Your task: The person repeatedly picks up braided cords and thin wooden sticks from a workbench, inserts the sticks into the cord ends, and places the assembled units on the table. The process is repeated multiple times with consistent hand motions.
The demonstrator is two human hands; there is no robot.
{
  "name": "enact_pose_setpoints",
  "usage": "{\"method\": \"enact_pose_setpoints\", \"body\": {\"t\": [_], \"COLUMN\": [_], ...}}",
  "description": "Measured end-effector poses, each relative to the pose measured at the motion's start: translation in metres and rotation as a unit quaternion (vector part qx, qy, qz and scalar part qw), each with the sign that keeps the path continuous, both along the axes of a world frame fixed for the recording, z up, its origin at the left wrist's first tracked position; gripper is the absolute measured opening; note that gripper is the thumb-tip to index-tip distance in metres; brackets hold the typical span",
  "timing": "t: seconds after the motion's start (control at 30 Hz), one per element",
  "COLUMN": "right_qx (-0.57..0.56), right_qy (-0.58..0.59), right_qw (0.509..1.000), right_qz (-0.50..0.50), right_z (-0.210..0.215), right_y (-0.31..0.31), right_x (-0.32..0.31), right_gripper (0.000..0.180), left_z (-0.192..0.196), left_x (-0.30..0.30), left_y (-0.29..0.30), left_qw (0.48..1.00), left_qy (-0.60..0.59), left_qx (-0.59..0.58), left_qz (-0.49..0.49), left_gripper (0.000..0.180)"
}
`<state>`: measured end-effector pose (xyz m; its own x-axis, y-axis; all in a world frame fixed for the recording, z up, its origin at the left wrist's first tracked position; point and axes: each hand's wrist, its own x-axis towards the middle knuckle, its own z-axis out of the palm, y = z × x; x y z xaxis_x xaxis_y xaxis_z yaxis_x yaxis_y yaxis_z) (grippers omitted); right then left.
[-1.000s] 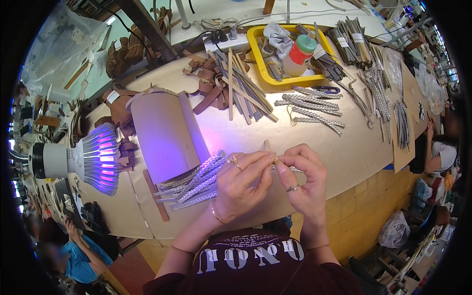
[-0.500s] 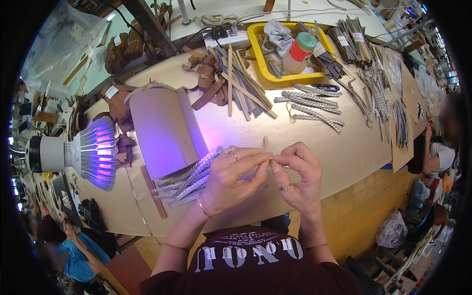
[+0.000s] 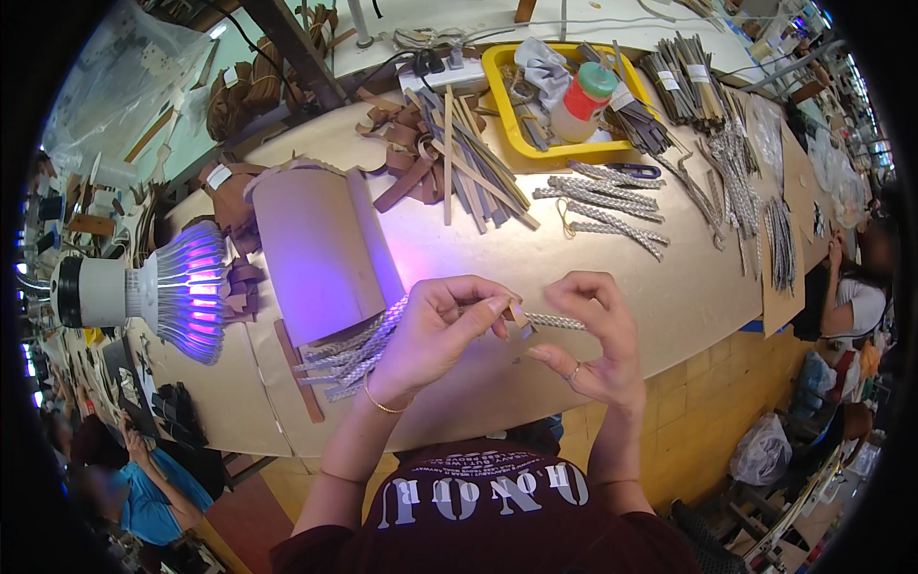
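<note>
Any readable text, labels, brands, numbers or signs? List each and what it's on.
Dark maroon fabric shirt: large white block lettering, smaller lines above; legible in part, not transcribed here.
White paper bands around bundled thin grey strips: any print too small to read.
White paper tag on bundled brown flat straps: likewise.
Silver-grey braided cord at left hand: no lettering visible.

Large white capital lettering [image 3: 486,496] and smaller lines [image 3: 485,465] are printed on the dark maroon fabric shirt [image 3: 483,543]; on white paper labels [image 3: 697,73] around thin grey-brown strip bundles [image 3: 709,103], nothing can be read.
</note>
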<state>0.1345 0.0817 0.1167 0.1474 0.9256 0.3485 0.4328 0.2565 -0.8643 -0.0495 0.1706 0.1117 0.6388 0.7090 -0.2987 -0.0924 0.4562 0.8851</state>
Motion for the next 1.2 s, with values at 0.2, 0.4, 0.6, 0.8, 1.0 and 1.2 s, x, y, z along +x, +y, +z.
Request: {"method": "enact_pose_setpoints", "body": {"t": [0.2,0.4,0.6,0.8,1.0,1.2], "right_qx": [0.045,0.217,0.073,-0.280,-0.416,-0.313], "right_qy": [0.040,0.498,0.350,0.037,-0.239,-0.312], "right_qw": [0.997,0.836,0.922,0.879,0.722,0.699], "right_qz": [0.055,0.080,-0.150,-0.385,-0.498,-0.562], "right_z": [-0.010,-0.011,0.005,-0.079,-0.084,-0.085], "right_y": [-0.013,-0.080,-0.157,-0.104,-0.093,-0.085], "right_x": [0.007,0.067,0.126,0.108,0.101,0.094], "right_gripper": [0.025,0.013,0.010,0.021,0.069,0.062], "left_z": [-0.013,-0.039,-0.046,-0.048,-0.042,-0.036], "left_x": [0.006,-0.008,-0.023,-0.014,-0.018,-0.029], "left_y": [-0.010,0.002,0.007,-0.015,-0.022,0.002], "left_qw": [0.999,0.976,0.973,0.984,0.984,0.836], "left_qy": [0.015,-0.052,-0.006,0.058,0.057,0.313], "left_qx": [-0.023,-0.032,0.057,0.072,0.076,0.414], "left_qz": [0.017,0.207,0.224,0.153,0.148,0.175], "left_gripper": [0.019,0.021,0.016,0.016,0.011,0.012]}}
